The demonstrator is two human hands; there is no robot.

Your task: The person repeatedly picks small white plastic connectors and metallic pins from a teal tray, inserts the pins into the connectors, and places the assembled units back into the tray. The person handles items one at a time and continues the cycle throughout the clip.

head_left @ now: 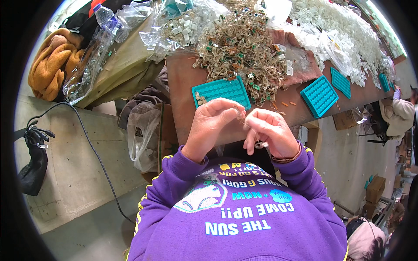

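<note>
My left hand is closed in a pinch, thumb against fingers, on one end of a thin, clear wire lead. My right hand pinches the same lead a short way off. A small black-and-white piece hangs beneath its curled fingers; whether it joins the lead cannot be seen. Just beyond my left hand lies a teal compartment tray with several small, round, pale pieces in its left corner. Behind it rises a big tangled heap of clear wire leads with small green and white parts.
More teal trays lie to the right on the brown table. Translucent white plastic pieces are heaped at the far right. A bag of white cubes stands far left. A plastic bag hangs left, near a black cable.
</note>
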